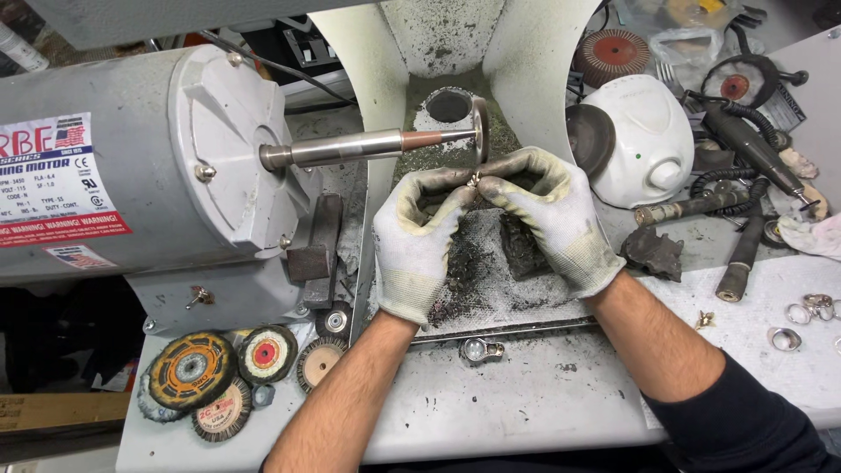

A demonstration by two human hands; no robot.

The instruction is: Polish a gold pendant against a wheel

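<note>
While both gloved hands (477,223) pinch a small metal piece (474,181), thin wheel (481,130) just above, hood walls (534,79) close beside.

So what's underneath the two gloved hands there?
Under the left hand and right hand lies a grimy mesh tray with dark polishing debris and a dark block. The hands cover whatever lies directly beneath the palms.

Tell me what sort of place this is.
Likely a jewellery polishing workshop: a grey polishing motor with a spindle wheel, spare buffing wheels, loose rings, and gloved hands holding a small metal piece.
</note>
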